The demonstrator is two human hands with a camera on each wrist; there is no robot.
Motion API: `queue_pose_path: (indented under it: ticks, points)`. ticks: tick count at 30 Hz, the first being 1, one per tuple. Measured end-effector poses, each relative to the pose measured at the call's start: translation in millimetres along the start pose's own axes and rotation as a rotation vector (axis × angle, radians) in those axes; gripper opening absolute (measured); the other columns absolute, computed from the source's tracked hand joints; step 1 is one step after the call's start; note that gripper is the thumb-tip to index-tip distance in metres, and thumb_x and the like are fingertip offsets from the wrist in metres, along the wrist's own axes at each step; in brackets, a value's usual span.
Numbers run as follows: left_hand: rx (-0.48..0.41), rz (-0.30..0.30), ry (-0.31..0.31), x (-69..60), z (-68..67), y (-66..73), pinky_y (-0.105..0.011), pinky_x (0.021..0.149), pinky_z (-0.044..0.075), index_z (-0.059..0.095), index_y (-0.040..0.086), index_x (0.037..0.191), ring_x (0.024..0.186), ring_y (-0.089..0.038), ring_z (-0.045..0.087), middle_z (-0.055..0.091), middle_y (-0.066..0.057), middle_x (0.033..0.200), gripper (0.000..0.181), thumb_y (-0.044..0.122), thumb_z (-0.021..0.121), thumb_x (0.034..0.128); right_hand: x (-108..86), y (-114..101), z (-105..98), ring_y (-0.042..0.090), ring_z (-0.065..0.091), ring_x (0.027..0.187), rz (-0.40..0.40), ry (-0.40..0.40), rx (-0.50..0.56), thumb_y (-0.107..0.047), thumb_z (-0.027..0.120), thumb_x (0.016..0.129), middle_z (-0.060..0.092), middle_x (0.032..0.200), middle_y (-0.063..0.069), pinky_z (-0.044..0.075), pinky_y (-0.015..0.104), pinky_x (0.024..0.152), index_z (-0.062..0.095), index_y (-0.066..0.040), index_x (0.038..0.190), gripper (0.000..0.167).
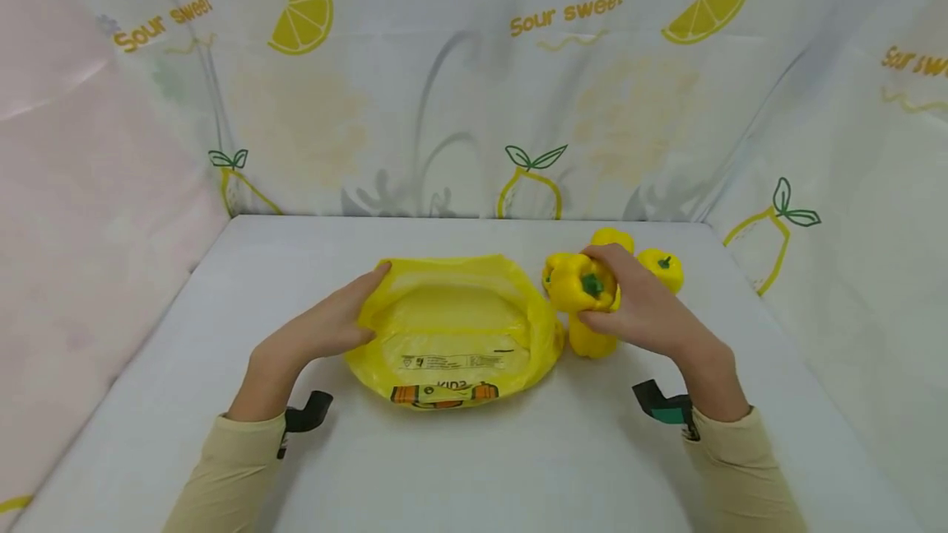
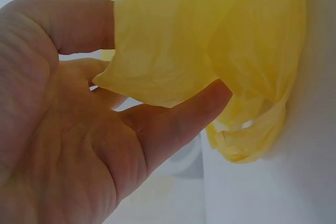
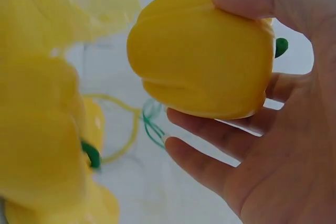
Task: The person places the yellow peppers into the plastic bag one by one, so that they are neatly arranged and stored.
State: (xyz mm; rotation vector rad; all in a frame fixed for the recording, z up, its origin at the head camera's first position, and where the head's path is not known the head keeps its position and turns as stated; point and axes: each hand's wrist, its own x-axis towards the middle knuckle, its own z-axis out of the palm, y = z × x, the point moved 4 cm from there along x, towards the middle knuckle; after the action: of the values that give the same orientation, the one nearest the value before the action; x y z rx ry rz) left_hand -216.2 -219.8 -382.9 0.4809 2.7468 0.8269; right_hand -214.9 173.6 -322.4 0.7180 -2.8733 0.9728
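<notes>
A yellow plastic bag (image 1: 452, 344) lies on the table with its wide mouth facing me and printing along its near side. At the bag's left rim is my left hand (image 1: 333, 323), thumb and forefinger spread well apart. In the left wrist view, bag film (image 2: 173, 35) hides some of that hand's fingertips, while one straight finger (image 2: 184, 114) stays visible. My right hand (image 1: 644, 311) grips a yellow bell pepper (image 1: 578, 282) with a green stem, just right of the bag. The right wrist view shows thumb and fingers around this bell pepper (image 3: 205, 51), held up in the air.
More yellow bell peppers surround the right hand: one below (image 1: 591, 340), one behind (image 1: 613, 237), and one farther right (image 1: 661, 270). Cloth with lemon prints (image 1: 415, 81) walls the white table (image 1: 474, 467) at the back and sides.
</notes>
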Motion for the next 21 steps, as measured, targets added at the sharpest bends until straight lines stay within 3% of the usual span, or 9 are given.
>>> queue_pose_path:
  ticks: [7,12,17,21]
  points:
    - [-0.001,-0.022,-0.005,0.4,2.7,1.9,-0.058,0.124,0.016,0.005,0.015,0.161,0.155,-0.036,0.013,0.009,-0.009,0.169,0.096,-0.002,0.058,0.0837,17.7,-30.0,38.3,0.014,0.053,0.109,-0.066,-0.089,-0.030,-0.029,0.077,0.078,0.053,0.129,-0.005,0.049,0.038,0.099,0.046,-0.019,0.139,0.070]
    - [0.009,-0.016,-0.004,0.1,3.0,4.3,-0.058,0.124,0.017,0.006,0.015,0.161,0.155,-0.036,0.013,0.010,-0.009,0.169,0.094,-0.002,0.058,0.0845,32.6,-48.7,59.6,0.012,0.053,0.103,-0.098,-0.131,-0.011,-0.032,0.075,0.077,0.052,0.124,-0.008,0.050,0.033,0.092,0.047,-0.020,0.139,0.069]
    - [0.001,-0.005,-0.007,1.7,3.9,7.8,-0.058,0.124,0.017,0.007,0.013,0.161,0.155,-0.036,0.014,0.011,-0.011,0.168,0.093,-0.003,0.056,0.0833,51.5,-55.2,85.5,0.013,0.053,0.099,-0.111,-0.156,0.012,-0.032,0.074,0.078,0.052,0.125,-0.006,0.049,0.031,0.085,0.046,-0.020,0.142,0.070]
    - [0.002,-0.010,-0.014,2.2,5.0,6.8,-0.057,0.124,0.017,0.007,0.014,0.161,0.155,-0.036,0.014,0.011,-0.010,0.168,0.093,-0.002,0.055,0.0833,68.1,-58.6,109.4,0.015,0.053,0.103,-0.128,-0.165,0.009,-0.032,0.075,0.078,0.053,0.130,-0.002,0.049,0.032,0.089,0.047,-0.018,0.144,0.073]
